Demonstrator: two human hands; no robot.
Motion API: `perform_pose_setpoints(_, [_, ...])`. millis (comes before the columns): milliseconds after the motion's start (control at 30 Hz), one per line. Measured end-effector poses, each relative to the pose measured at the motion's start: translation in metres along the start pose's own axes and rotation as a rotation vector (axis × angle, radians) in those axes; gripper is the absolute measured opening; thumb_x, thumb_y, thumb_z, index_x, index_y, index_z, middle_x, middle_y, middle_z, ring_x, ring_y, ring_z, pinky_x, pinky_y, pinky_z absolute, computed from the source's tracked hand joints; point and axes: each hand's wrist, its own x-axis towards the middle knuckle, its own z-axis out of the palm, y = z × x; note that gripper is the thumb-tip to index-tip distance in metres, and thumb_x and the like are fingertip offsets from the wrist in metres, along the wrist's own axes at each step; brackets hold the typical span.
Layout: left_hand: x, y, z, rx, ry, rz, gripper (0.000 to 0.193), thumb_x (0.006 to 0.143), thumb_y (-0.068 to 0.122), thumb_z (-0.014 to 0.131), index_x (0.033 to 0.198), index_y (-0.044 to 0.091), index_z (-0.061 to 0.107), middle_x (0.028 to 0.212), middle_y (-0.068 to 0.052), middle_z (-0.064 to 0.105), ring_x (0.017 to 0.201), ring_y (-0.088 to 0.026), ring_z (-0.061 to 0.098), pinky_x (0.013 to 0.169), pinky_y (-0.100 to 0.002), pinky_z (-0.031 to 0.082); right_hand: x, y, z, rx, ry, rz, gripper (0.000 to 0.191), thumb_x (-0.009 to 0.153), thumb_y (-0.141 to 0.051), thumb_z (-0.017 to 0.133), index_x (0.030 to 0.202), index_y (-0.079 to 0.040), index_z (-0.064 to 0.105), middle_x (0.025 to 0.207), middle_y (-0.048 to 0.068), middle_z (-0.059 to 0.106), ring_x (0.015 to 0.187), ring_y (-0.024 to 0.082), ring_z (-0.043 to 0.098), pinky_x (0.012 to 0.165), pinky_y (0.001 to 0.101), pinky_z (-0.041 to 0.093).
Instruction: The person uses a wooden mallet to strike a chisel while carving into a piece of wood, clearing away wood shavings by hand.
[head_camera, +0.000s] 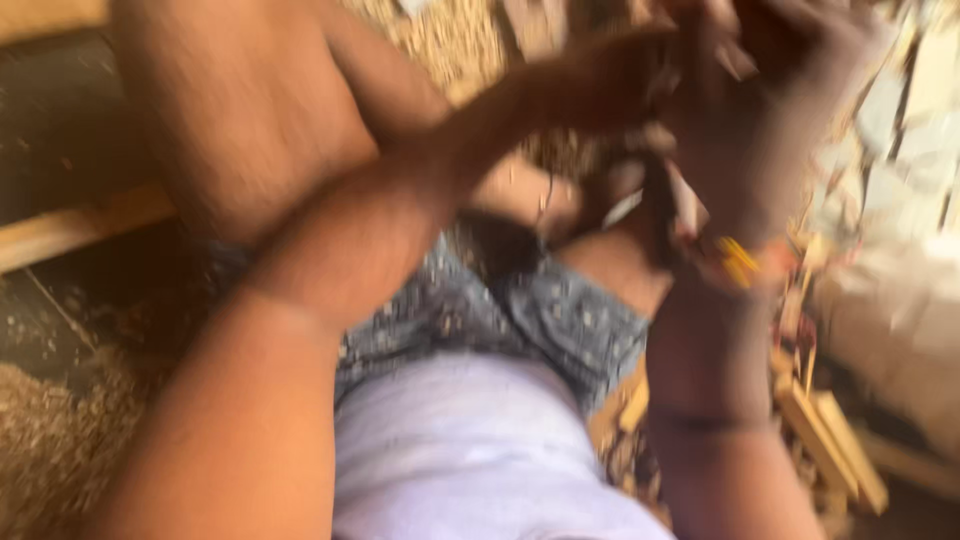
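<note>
Both hands are seen raised at the top of a heavily blurred frame, above the seated person's lap. The right hand (790, 60) is held highest, its fingers curled around a dark, narrow object (662, 215); the grip appears closed on it, though the blur leaves the exact hold unclear. The left hand (610, 85) is brought across from the left and is pressed against the same cluster, just beside the right hand; whether its grip is closed or merely resting there cannot be told. The dark object is shown with its long axis close to upright, running from the hands downward toward the thighs, its lower end pointed at the lap. What kind of object it is cannot be made out. Pale, flat slivers (690, 200) are glimpsed alongside it, touching or overlapping it.

A yellow band (738, 262) is seen at the right wrist. Below the hands, patterned blue-grey shorts (560, 320) and a pale lilac shirt (470, 450) are visible. A bare leg (250, 110) is stretched across the upper left. Sawdust (50, 440) is spread over the floor at the lower left, and a wooden plank (80, 230) lies at the left edge. Short wooden offcuts (830, 440) are heaped at the lower right, near the right forearm.
</note>
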Motion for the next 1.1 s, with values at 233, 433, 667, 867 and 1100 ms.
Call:
perform_pose_setpoints(233, [0.007, 0.002, -0.004, -0.071, 0.068, -0.009, 0.044, 0.075, 0.021, 0.092, 0.106, 0.0, 0.069, 0.094, -0.013, 0.075, 0.088, -0.025, 0.074, 0.08, -0.038, 0.061, 0.009, 0.011, 0.009, -0.074, 0.058, -0.124, 0.033, 0.111, -0.017, 0.075, 0.131, 0.001, 0.054, 0.114, 0.02, 0.065, 0.099, 0.035, 0.067, 0.089, 0.0392, 0.054])
perform_pose_setpoints(433, [0.021, 0.03, -0.025, -0.18, 0.028, -0.106, 0.051, 0.072, 0.023, 0.094, 0.112, 0.001, 0.069, 0.091, -0.013, 0.074, 0.086, -0.025, 0.075, 0.077, -0.04, 0.06, 0.042, -0.006, -0.037, 0.391, 0.054, 0.051, 0.021, 0.108, -0.022, 0.069, 0.116, -0.002, 0.067, 0.107, 0.017, 0.071, 0.098, 0.03, 0.071, 0.088, 0.0359, 0.054])
perform_pose_setpoints(667, [0.035, 0.042, -0.017, 0.046, 0.012, -0.44, 0.023, 0.083, 0.014, 0.083, 0.098, 0.003, 0.07, 0.092, -0.014, 0.076, 0.089, -0.024, 0.074, 0.081, -0.039, 0.059, 0.052, 0.015, -0.041, 0.566, 0.02, 0.241, 0.025, 0.109, -0.025, 0.062, 0.104, -0.004, 0.076, 0.107, 0.012, 0.077, 0.101, 0.023, 0.075, 0.097, 0.0328, 0.053])
perform_pose_setpoints(867, [0.028, 0.01, -0.02, 0.028, -0.036, -0.34, 0.015, 0.093, 0.003, 0.07, 0.107, 0.003, 0.067, 0.106, -0.011, 0.073, 0.102, -0.02, 0.071, 0.087, -0.036, 0.058, 0.052, 0.017, -0.022, 0.488, -0.174, 0.292, 0.028, 0.104, -0.031, 0.066, 0.103, -0.006, 0.08, 0.1, 0.011, 0.078, 0.088, 0.027, 0.076, 0.086, 0.0372, 0.056])
perform_pose_setpoints(1100, [0.009, -0.004, -0.008, 0.02, -0.073, -0.19, 0.024, 0.086, 0.005, 0.074, 0.11, 0.003, 0.069, 0.108, -0.01, 0.071, 0.105, -0.024, 0.071, 0.093, -0.038, 0.058, 0.053, 0.01, -0.023, 0.389, -0.183, 0.207, 0.027, 0.1, -0.027, 0.068, 0.105, -0.005, 0.082, 0.098, 0.015, 0.077, 0.086, 0.03, 0.073, 0.086, 0.0408, 0.053])
